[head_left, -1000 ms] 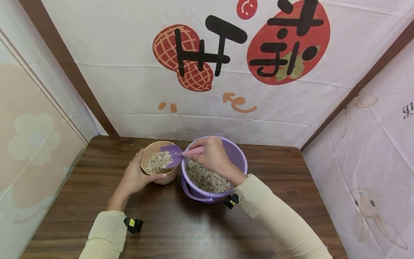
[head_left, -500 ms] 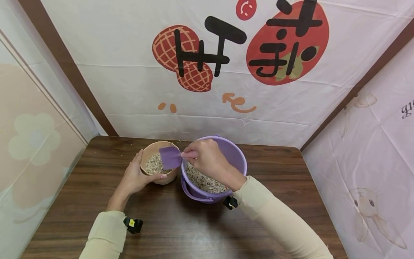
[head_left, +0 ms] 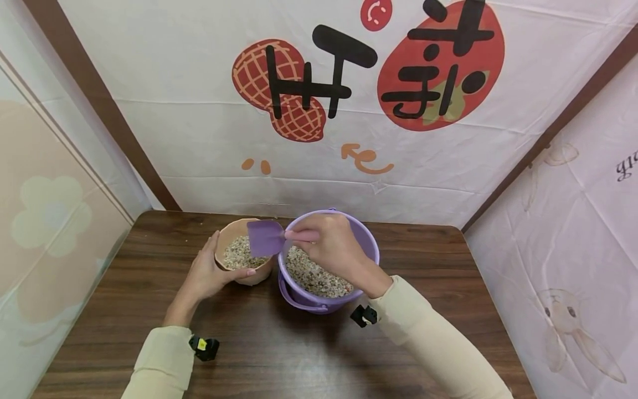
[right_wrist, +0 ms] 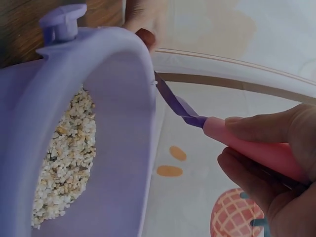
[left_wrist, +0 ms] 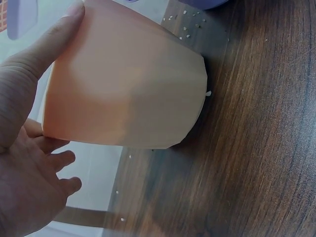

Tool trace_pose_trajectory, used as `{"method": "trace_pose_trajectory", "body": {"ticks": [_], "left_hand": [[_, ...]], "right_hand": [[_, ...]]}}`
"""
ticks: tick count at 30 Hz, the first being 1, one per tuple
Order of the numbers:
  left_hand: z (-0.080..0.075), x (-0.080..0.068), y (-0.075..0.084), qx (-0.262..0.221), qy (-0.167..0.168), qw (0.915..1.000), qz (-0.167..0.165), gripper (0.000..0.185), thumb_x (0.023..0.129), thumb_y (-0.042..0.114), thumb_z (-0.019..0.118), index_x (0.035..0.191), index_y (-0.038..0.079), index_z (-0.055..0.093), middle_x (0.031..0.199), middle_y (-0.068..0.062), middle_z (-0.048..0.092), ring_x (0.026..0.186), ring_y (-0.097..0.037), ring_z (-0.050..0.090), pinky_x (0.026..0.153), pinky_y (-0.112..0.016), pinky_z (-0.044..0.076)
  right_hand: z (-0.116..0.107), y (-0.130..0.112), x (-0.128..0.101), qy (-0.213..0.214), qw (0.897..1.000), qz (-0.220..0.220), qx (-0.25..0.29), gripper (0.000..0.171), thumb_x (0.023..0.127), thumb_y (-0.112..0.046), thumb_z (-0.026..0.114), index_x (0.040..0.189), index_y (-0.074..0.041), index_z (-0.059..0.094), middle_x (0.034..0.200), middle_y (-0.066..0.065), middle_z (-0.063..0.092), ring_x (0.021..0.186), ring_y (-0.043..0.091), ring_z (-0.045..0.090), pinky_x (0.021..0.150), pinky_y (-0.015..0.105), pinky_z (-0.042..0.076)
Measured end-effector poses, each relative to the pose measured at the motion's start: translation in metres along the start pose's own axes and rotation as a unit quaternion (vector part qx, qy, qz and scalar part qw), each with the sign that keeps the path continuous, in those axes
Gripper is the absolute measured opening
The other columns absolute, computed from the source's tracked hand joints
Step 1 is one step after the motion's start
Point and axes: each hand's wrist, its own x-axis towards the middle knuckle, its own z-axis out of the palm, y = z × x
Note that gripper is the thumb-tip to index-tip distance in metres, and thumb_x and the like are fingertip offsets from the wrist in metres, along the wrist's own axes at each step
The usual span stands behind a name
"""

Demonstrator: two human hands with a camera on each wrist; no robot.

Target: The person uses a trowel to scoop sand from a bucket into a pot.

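Left hand (head_left: 209, 274) wraps the peach cup (head_left: 242, 256) on the worktop (head_left: 279, 354), thumb on the near rim, fingers behind and mostly hidden in the head view; grain mix (head_left: 238, 255) fills the cup, which touches the left side of the purple bucket (head_left: 326, 260). Right hand (head_left: 335, 244) grips the pink handle of the purple scoop (head_left: 266, 237), blade held over the cup's rim, blade contents not visible; right wrist view cuts off most of the blade behind the bucket's wall. Bucket's near wall hides its depth; loose grains scattered on the worktop beside the cup.
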Motion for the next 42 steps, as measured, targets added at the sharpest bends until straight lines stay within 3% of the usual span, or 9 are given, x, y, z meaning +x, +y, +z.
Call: {"method": "trace_pose_trajectory", "body": {"ticks": [6,12,16,27,32,42], "left_hand": [[0.0,0.0,0.0,0.0,0.0,1.0,-0.003,0.137,0.073,0.048,0.091,0.161,-0.003,-0.001,0.162,-0.033,0.014,0.146,-0.053,0.021,0.113,-0.069,0.025],[0.0,0.0,0.001,-0.002,0.002,1.0,0.0,0.136,0.072,0.047,0.092,0.16,-0.004,0.001,0.162,-0.034,0.014,0.145,-0.053,0.022,0.113,-0.068,0.025],[0.001,0.001,0.001,-0.004,0.002,1.0,0.0,0.137,0.072,0.046,0.092,0.16,-0.004,0.001,0.161,-0.034,0.015,0.145,-0.052,0.023,0.113,-0.068,0.026],[0.001,0.0,0.002,-0.01,0.011,0.9999,0.004,0.135,0.071,0.044,0.093,0.16,-0.004,0.004,0.161,-0.033,0.019,0.145,-0.051,0.026,0.113,-0.067,0.027],[0.002,0.0,0.003,-0.013,0.012,0.9998,0.006,0.134,0.071,0.044,0.093,0.161,-0.003,0.005,0.161,-0.032,0.021,0.145,-0.05,0.027,0.113,-0.067,0.028],[0.001,0.0,0.003,-0.007,0.009,0.9999,0.0,0.136,0.071,0.044,0.093,0.16,-0.004,0.003,0.161,-0.033,0.018,0.145,-0.051,0.025,0.113,-0.067,0.027]], "right_hand": [[-0.014,0.003,-0.009,0.039,0.996,0.031,0.068,0.015,0.079,-0.011,0.089,0.092,-0.011,0.083,0.088,-0.001,0.078,0.085,0.006,0.074,0.075,0.018,0.057],[-0.031,0.006,-0.024,0.084,0.987,0.121,0.065,0.019,0.072,-0.011,0.093,0.089,-0.013,0.083,0.087,-0.001,0.078,0.081,0.009,0.074,0.07,0.025,0.058],[-0.042,0.01,-0.036,0.102,0.973,0.186,0.086,0.022,0.071,-0.011,0.094,0.09,-0.013,0.083,0.088,0.0,0.078,0.083,0.011,0.074,0.072,0.029,0.059],[-0.059,0.028,-0.073,0.128,0.93,0.307,0.159,0.026,0.072,-0.021,0.095,0.094,-0.013,0.083,0.084,0.002,0.078,0.085,0.015,0.074,0.068,0.026,0.06],[-0.06,0.036,-0.09,0.135,0.913,0.339,0.182,0.029,0.072,-0.022,0.095,0.095,-0.009,0.083,0.087,0.006,0.078,0.079,0.017,0.074,0.061,0.025,0.058],[-0.052,0.045,-0.117,0.144,0.901,0.366,0.184,0.029,0.071,-0.02,0.095,0.094,-0.009,0.083,0.088,0.007,0.078,0.081,0.016,0.073,0.063,0.023,0.057]]}}
